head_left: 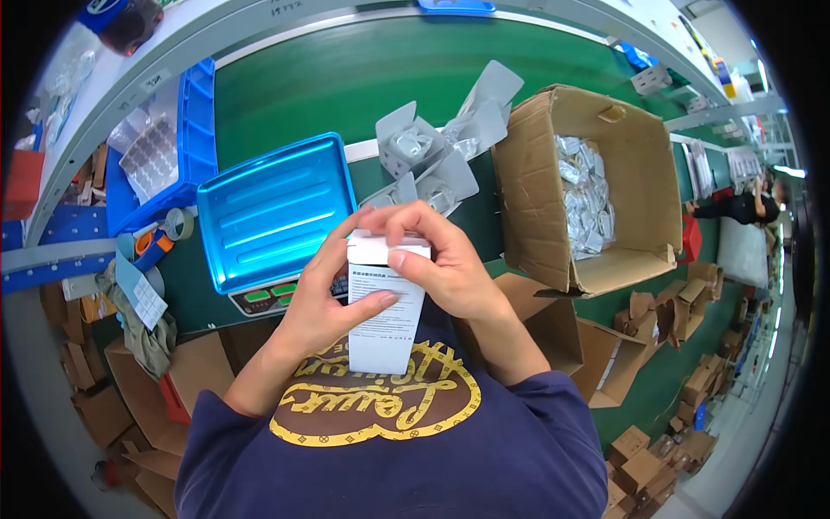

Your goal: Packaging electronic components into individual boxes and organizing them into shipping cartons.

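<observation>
A tall white carton point(380, 333) with small dark print is upright in front of my chest. Around its left side wraps my left hand point(322, 298), the thumb lying across the printed face. My right hand point(441, 259) has its fingers bent over the carton's top flap and its thumb pressed at the top edge. Whether the flap is fully closed cannot be made out under the fingers. Just beyond my hands stand several open white cartons point(415, 143) with clear-wrapped items inside.
Left of the cartons sits a scale with a shiny blue tray point(277, 212). A large brown cardboard box point(532, 186) on the right holds many clear-wrapped packets point(586, 199). A blue bin point(199, 121), a tape roll point(179, 225) and a shelf frame point(199, 39) border the left.
</observation>
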`<state>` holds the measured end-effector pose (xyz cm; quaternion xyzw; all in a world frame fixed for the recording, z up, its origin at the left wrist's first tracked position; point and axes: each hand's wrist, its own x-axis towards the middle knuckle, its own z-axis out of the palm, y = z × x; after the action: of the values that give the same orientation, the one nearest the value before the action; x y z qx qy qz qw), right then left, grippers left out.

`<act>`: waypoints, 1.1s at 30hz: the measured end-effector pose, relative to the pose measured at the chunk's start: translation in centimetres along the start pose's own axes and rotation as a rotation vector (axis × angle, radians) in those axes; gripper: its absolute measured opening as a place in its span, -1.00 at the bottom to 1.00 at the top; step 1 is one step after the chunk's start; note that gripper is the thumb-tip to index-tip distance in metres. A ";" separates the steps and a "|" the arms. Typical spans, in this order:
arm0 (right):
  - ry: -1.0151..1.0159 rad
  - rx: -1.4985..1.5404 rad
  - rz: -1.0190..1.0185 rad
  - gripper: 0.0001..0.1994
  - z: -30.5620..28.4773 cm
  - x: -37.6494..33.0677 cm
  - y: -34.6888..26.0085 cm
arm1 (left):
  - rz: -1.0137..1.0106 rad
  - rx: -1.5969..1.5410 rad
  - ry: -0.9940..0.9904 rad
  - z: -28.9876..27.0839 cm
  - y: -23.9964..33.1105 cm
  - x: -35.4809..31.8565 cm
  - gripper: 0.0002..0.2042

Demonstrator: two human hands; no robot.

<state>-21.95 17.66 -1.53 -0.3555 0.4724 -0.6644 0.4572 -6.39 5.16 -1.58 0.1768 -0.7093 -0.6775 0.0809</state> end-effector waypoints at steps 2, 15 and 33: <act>0.029 -0.010 0.033 -0.81 0.3 -0.3 -0.2 | 0.216 -0.014 0.023 0.2 -1.6 -0.5 -0.39; -0.274 -0.348 -0.130 -0.62 4.1 3.4 3.9 | 0.200 -0.013 0.176 -5.5 -2.8 -4.6 -0.48; 1.444 -0.768 -0.541 -0.65 -7.8 -4.4 -2.5 | 0.191 0.926 0.708 -25.1 -14.4 1.6 -0.60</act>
<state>-28.27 24.48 -1.67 -0.0761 0.7385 -0.6080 -0.2813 3.02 -19.09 -14.35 0.3445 -0.8738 -0.1868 0.2879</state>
